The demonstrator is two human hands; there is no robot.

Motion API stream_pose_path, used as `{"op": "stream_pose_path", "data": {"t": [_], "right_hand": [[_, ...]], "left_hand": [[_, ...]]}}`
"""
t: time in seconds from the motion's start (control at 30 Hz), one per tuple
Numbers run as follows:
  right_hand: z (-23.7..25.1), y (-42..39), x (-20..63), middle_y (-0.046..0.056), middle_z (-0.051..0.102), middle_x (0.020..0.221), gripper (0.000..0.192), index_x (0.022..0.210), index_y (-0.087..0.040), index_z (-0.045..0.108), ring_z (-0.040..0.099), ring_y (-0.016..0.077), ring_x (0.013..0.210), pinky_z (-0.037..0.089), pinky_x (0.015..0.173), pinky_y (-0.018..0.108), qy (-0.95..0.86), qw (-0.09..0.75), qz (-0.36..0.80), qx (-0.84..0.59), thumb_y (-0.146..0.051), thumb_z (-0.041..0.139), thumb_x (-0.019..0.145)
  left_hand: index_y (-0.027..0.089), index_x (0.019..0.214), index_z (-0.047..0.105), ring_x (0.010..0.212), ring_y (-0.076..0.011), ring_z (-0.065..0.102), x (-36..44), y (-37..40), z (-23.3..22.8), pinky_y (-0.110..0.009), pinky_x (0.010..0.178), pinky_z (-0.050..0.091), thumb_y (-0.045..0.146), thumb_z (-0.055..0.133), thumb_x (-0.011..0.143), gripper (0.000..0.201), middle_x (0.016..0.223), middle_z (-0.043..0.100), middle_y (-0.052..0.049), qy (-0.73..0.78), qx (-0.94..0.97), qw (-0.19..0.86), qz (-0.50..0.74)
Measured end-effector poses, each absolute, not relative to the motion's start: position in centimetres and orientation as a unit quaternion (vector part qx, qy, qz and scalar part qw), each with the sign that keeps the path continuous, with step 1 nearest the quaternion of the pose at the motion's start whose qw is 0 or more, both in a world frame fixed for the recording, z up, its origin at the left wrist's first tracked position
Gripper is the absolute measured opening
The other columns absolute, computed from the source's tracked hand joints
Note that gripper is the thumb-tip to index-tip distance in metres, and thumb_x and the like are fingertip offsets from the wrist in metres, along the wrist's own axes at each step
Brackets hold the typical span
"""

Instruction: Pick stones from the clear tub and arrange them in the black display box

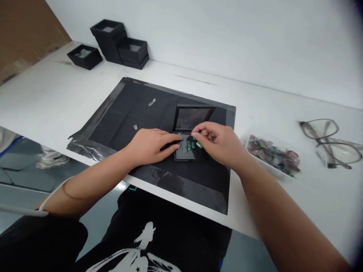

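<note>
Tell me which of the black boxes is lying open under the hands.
The small black box on the dark mat, lid up, between both hands; the others sit by the far wall.

Place: you were seated at a small sorting or craft bench, more workshop than home.
Surface: you worked at a plain white table (283,109) set against a bare white wall (227,34).
Work mat: a black mat (136,109) was taped flat in front of you.
Stock: a clear tray of mixed coloured stones (272,154) sat to your right.
Packaging: small black boxes (119,45) were stacked at the far left corner.
Other: a pair of glasses (330,141) lay on the table.
Floor: grey-blue flooring (25,177) showed below the table edge.
</note>
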State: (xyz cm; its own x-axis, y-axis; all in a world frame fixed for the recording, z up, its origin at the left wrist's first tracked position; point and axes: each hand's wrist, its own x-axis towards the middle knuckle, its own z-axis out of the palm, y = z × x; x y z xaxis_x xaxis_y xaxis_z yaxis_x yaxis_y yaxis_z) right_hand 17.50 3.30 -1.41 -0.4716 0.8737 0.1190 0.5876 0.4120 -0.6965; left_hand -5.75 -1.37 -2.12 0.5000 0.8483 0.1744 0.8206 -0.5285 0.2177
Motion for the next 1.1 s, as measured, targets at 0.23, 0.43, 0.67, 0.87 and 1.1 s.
{"op": "stream_pose_path", "data": {"t": [0.23, 0.43, 0.67, 0.87, 1.1], "right_hand": [[-0.4, 2.4, 18.3, -0.004, 0.048, 0.062, 0.026, 0.083, -0.022, 0.055, 0.038, 0.0081, 0.049, 0.028, 0.043, 0.024, -0.658, 0.383, 0.495, -0.419, -0.045, 0.067, 0.088], [0.0, 1.9, 18.5, -0.005, 0.047, 0.061, 0.032, 0.082, -0.023, 0.049, 0.033, 0.0072, 0.046, 0.022, 0.039, 0.022, -0.566, 0.392, 0.611, -0.391, -0.049, 0.066, 0.088], [-1.2, 2.3, 18.7, -0.006, 0.046, 0.060, 0.030, 0.080, -0.025, 0.043, 0.032, 0.0088, 0.045, 0.023, 0.040, 0.024, -0.613, 0.358, 0.546, -0.444, -0.049, 0.056, 0.093], [-2.6, 2.2, 18.7, 0.000, 0.057, 0.071, 0.020, 0.086, -0.024, 0.050, 0.050, 0.0139, 0.059, 0.036, 0.055, 0.028, -0.757, 0.330, 0.283, -0.488, -0.040, 0.049, 0.097], [-2.0, 1.6, 18.3, 0.001, 0.068, 0.081, 0.019, 0.093, -0.023, 0.057, 0.050, 0.0115, 0.053, 0.036, 0.056, 0.028, -0.782, 0.282, 0.270, -0.487, -0.040, 0.050, 0.097]], "left_hand": [[0.032, 0.134, 0.057, 0.073, -0.0129, 0.068, -5.7, -1.4, -1.9, -0.023, 0.050, 0.029, 0.048, 0.045, 0.098, 0.041, 0.091, 0.075, 0.001, 0.499, 0.852, 0.059, 0.151], [0.035, 0.135, 0.057, 0.084, -0.0174, 0.071, -5.2, -1.0, -2.3, -0.025, 0.053, 0.030, 0.050, 0.042, 0.099, 0.041, 0.101, 0.075, 0.001, 0.498, 0.857, 0.041, 0.127], [0.035, 0.121, 0.068, 0.076, -0.0154, 0.069, -4.4, -0.8, -2.6, -0.025, 0.053, 0.029, 0.048, 0.049, 0.096, 0.034, 0.091, 0.076, 0.001, 0.515, 0.840, 0.041, 0.164], [0.031, 0.111, 0.073, 0.066, -0.0121, 0.065, -4.3, -0.8, -2.6, -0.024, 0.053, 0.032, 0.048, 0.054, 0.093, 0.031, 0.082, 0.073, 0.001, 0.513, 0.833, 0.063, 0.195], [0.027, 0.100, 0.074, 0.068, -0.0097, 0.063, -4.5, -0.8, -2.7, -0.023, 0.058, 0.038, 0.042, 0.053, 0.096, 0.026, 0.084, 0.073, 0.002, 0.509, 0.820, 0.054, 0.258]]}}
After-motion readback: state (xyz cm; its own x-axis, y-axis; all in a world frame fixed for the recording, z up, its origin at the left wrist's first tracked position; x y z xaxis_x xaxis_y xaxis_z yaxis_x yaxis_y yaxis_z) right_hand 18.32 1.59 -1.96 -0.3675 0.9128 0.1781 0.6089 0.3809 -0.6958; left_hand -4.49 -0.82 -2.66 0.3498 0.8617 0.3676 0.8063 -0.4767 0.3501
